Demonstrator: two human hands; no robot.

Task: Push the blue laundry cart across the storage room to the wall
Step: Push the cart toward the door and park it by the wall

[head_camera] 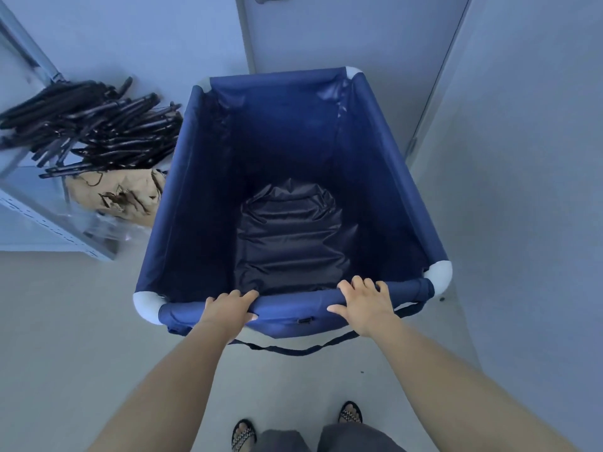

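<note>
— So where is the cart [182,177] now?

— Mid-floor [65,321], right in front of the person, its far rim close to a closed door [342,34]; whether they touch I cannot tell. Both hands sit on the near rim bar.

— How are the hands set?

— Left hand [228,308] grips the bar left of centre, fingers [243,296] curled over the top, thumb under. Right hand [363,303] grips it right of centre, fingers spread over the bar, thumb on the outer face. Each hand is closed around the bar and nothing else.

— Room to move?

— Tight on the right: a wall [522,158] runs near the cart's right side, with a narrow strip of floor between. On the left a metal shelf [49,223] stands near, and a heap of black hangers [91,125] on it reaches almost to the cart's left rim. Bare floor lies open behind and to the near left.

— Counts?

— One cart, four white corner caps [439,275], one dark bag [290,236] lying in the bottom, one strap [293,350] hanging below the near rim. One brown paper bag [114,194] under the hangers, which are too many and too tangled to count. Two sandalled feet [243,433] at the bottom edge.
</note>
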